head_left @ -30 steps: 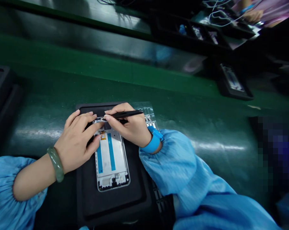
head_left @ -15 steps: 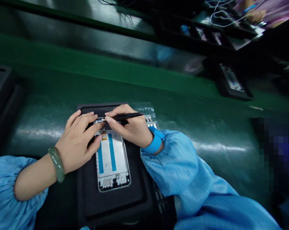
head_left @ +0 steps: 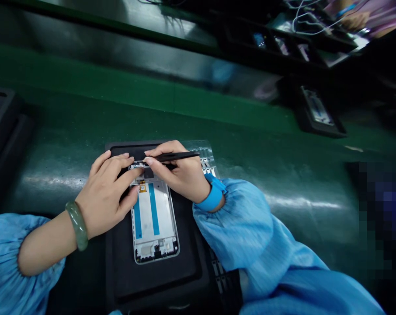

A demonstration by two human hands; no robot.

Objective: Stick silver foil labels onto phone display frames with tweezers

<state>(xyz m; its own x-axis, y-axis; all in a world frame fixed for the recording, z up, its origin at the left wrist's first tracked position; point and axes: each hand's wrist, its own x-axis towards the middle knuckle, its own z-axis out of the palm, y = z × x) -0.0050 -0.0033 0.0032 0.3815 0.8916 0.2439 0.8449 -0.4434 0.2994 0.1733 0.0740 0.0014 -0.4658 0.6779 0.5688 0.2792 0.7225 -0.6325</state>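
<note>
1. A flat, silvery-white phone frame (head_left: pixel 164 212) with rounded corners lies on a matte black rectangular tray (head_left: pixel 158 282), near side of the scene, left of centre. Its far end is under both hands; nothing visible clamps it, so an uneven push could make it slide or turn.

2. The left hand (head_left: pixel 102 190) comes in from the left, fingers spread and bent, index finger and thumb resting on the frame's far-left part. No object shows in its grasp. If that light hold slackened, the frame might shift under the tool.

3. The right hand (head_left: pixel 181 175) pinches a slim black pen-shaped tool (head_left: pixel 178 156) between thumb and index finger, its point at the frame's far edge. Too much force, or a slip, could scratch the metal or harm small parts there — the exact contact is too small to tell.

4. A small orange ribbon-like part (head_left: pixel 142 187) sits just beside the left thumb; a careless drag of that thumb could crease or lift it.

5. A clear plastic sheet with small pale pieces (head_left: pixel 207 164) lies just right of the right hand — a sweep of the wrist could knock it askew.
</note>
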